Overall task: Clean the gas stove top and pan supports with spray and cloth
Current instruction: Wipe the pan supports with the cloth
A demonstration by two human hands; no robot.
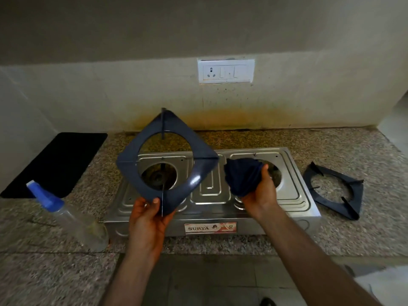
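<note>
The left hand [146, 214] grips the lower corner of a pan support [167, 159], held tilted above the stove [212, 191], standing on one corner like a diamond. The right hand [259, 191], fingers curled, holds a bunched cloth [241, 175] just beside it. A second pan support [335, 191] lies flat on the surface [353, 235]; the spray bottle [66, 213] lies at the left.

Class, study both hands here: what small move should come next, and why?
Probably bring the right hand with its bunched cloth across to wipe the pan support that the left hand holds up by one corner above the stove; cloth and support are apart.
</note>
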